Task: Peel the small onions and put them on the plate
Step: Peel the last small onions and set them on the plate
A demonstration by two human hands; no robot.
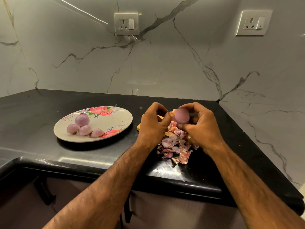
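On the left of the dark surface (33,113) sits the flowered plate (115,116) with four peeled onions (82,120) bunched at its near-left side, touching one another. Just right of the plate an orange edge (138,127) shows under the left hand; what it belongs to is hidden.

The left hand (154,123) is raised above the surface, fingers curled in, thumb tip against the left side of the onion (181,115), where it seems to pinch a scrap of skin (173,111). The onion is held in the air between the two hands, well right of the plate, and its facing side looks smooth and pale purple — mostly bare already. The right hand (201,124) cups it from the right, fingers wrapped behind and thumb pressed below. Under both hands lies a heap of peels (175,144) running toward the near edge.

The step in hand appears to be stripping the last skin. To do it well, the right hand should grip firmly but not squeeze, since a bare onion is slick; the left should pull the flap down along the curve rather than outward, so it comes off in one piece and drops on the heap. Turning the onion to check the hidden far side would be wise before it goes to the plate — bits of dry skin may cling near the root end.
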